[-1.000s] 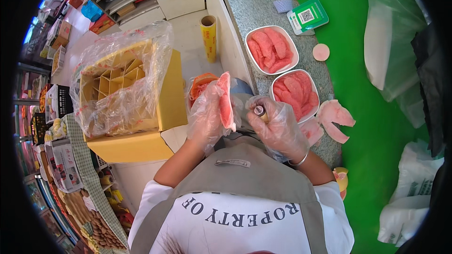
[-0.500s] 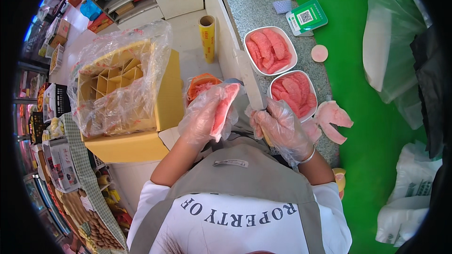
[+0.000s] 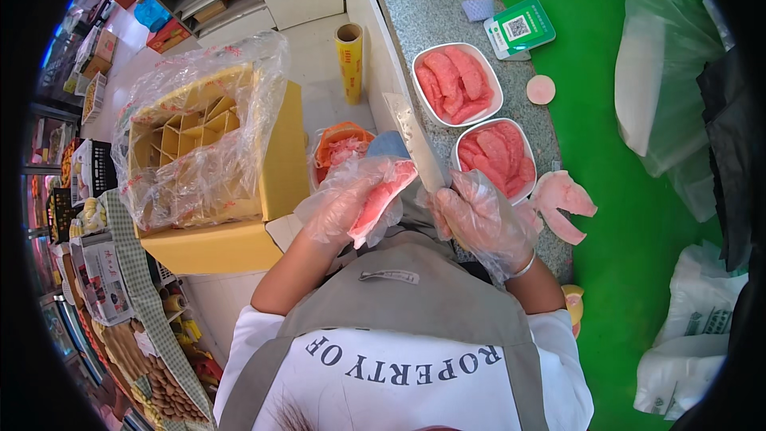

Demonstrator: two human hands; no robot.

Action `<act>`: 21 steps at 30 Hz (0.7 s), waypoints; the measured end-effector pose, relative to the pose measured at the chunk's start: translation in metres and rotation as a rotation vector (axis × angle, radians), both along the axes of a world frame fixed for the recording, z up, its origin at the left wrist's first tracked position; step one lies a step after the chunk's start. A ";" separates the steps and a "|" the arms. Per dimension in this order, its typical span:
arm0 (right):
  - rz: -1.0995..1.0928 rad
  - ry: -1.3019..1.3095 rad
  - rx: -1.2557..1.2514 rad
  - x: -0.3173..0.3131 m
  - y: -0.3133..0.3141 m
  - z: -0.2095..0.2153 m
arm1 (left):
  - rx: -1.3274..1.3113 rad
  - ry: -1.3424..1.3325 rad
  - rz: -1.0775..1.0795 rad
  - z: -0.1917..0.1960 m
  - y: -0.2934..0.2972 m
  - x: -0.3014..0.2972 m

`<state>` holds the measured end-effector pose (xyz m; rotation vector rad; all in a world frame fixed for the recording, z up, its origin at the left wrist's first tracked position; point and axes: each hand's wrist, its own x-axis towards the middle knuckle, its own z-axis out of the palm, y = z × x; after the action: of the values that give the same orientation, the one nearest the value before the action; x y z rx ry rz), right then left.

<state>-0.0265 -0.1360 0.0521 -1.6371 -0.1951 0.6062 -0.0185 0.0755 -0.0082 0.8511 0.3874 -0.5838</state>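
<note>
My left hand (image 3: 331, 211), in a clear plastic glove, grips a pomelo segment (image 3: 384, 203) with pink-red flesh and a pale edge. In my gloved right hand (image 3: 487, 211) is a knife (image 3: 416, 140); its blade points up and away, its tip marked with small wet bits. The blade is just right of the segment; I cannot tell if they touch. Beyond the right hand, a white tray (image 3: 533, 153) of peeled pomelo flesh stands on the counter, with a second filled tray (image 3: 428, 114) behind it. Thick pale peel (image 3: 565, 199) lies right of that hand.
A yellow cardboard box (image 3: 283, 164) with dividers and clear plastic stands left. Near it are an orange bag-lined bin (image 3: 329, 142) of scraps and an upright yellow roll (image 3: 349, 68). The speckled counter (image 3: 399, 4) carries a green code sign (image 3: 536, 30) and a round peel slice (image 3: 541, 89).
The segment has tilted over to the right and dropped slightly, with its top end nearer the blade. The knife has tipped a little further left and moved down.
</note>
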 end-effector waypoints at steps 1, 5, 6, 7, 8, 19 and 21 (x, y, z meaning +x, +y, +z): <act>-0.011 0.011 0.011 0.000 0.001 0.001 | -0.002 -0.017 -0.014 -0.001 0.001 -0.001; 0.005 0.046 -0.022 0.001 0.002 0.007 | -0.003 -0.108 -0.074 0.010 0.006 0.001; 0.025 0.051 -0.048 0.001 0.001 0.009 | -0.124 -0.126 -0.100 0.002 0.011 0.003; 0.033 0.056 -0.053 0.000 0.001 0.010 | -0.247 -0.142 -0.126 -0.013 0.017 0.005; 0.040 0.060 -0.058 -0.001 0.002 0.011 | -0.370 -0.158 -0.153 -0.025 0.021 0.006; 0.028 0.019 0.016 -0.002 0.005 0.014 | -0.072 -0.046 -0.076 -0.003 0.011 0.002; 0.045 0.065 -0.002 -0.004 0.000 0.010 | -0.137 -0.048 -0.117 -0.012 0.015 0.003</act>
<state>-0.0303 -0.1357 0.0624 -1.6158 -0.1847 0.6928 -0.0160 0.0906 -0.0205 0.7586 0.2519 -0.6884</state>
